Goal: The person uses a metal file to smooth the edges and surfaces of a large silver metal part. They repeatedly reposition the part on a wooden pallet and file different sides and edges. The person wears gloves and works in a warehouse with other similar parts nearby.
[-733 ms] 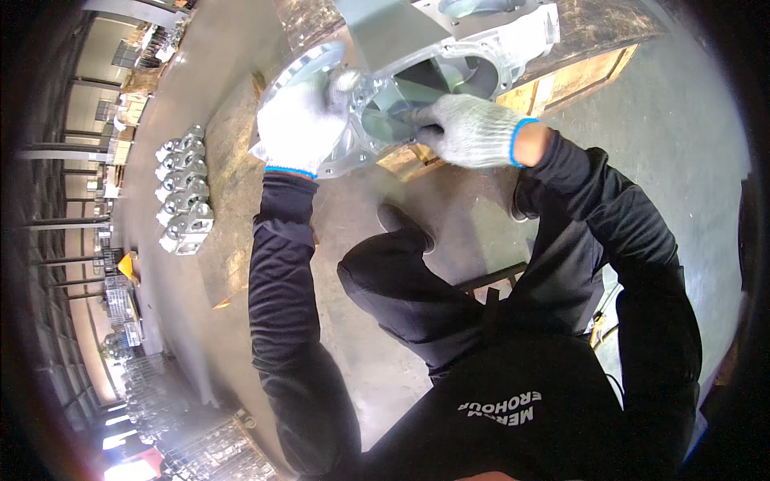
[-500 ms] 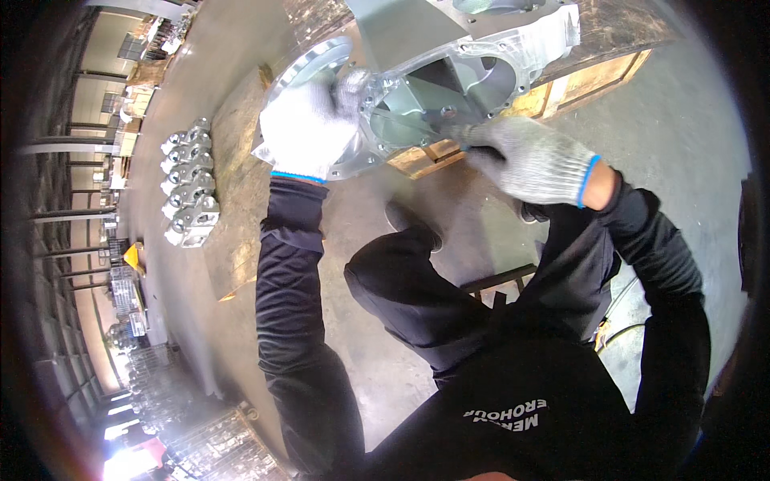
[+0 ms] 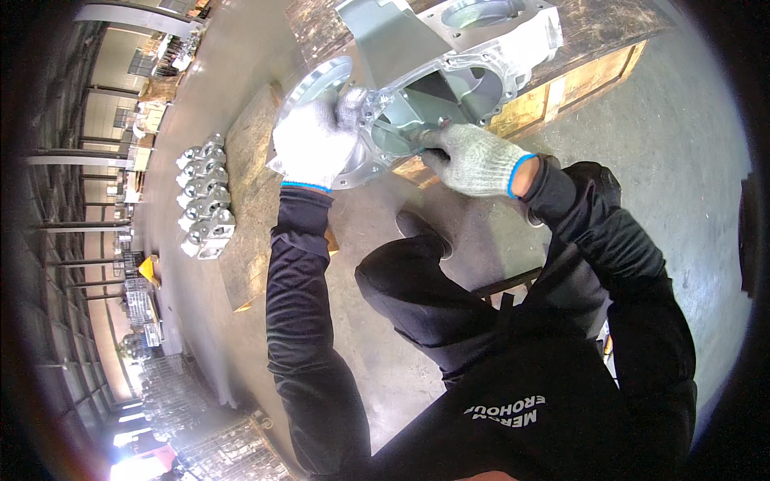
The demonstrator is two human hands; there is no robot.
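Note:
A large silver-grey metal casting with round openings and bolt holes along its rim rests on a wooden pallet. My left hand, in a pale knit glove with a blue cuff, is closed over the casting's round flange at the left; glare washes out most of its fingers. My right hand, gloved alike, is closed around a thin straight tool. The tool points left across the near opening of the casting. Its exact kind is too small to tell.
Several smaller silver castings stand in a row at the left, beside a wooden board. A yellow object lies farther left, and wire cages stand at the lower left. My legs are bent below the casting.
My right hand has moved left along the opening with the thin tool, its wrist drawing nearer the casting. My left hand keeps its place on the flange. The whole view has shifted slightly.

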